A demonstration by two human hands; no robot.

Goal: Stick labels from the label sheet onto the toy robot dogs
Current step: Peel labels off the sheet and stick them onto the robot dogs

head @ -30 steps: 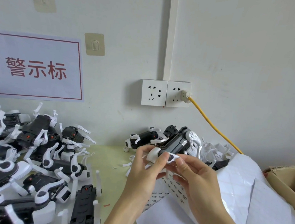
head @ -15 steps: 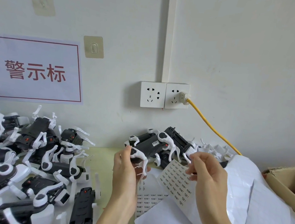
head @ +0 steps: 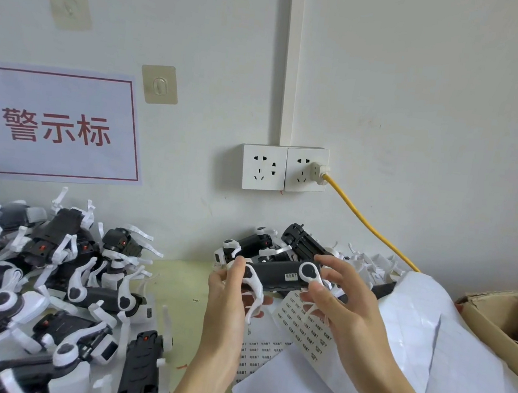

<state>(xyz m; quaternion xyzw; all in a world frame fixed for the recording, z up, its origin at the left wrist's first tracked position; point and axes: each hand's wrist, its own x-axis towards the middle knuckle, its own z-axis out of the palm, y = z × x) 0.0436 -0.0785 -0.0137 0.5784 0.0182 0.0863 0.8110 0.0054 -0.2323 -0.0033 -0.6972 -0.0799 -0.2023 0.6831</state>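
Note:
I hold a black-and-white toy robot dog sideways above the label sheet. A small white label sits on its black body near the right leg joint. My left hand grips the dog's left end, fingers curled round a white leg. My right hand pinches the right end at the round white hip joint, its other fingers spread. The sheet of small printed labels lies on the table under my hands, partly curled up.
A heap of toy robot dogs covers the table's left side. More dogs lie against the wall behind my hands. White backing sheets pile up at right beside a cardboard box. A yellow cable runs from the wall socket.
My right hand let go of the label sheet and took hold of the dog's right end. The dog, earlier held by my left hand alone, now lies level between both hands and bears a label.

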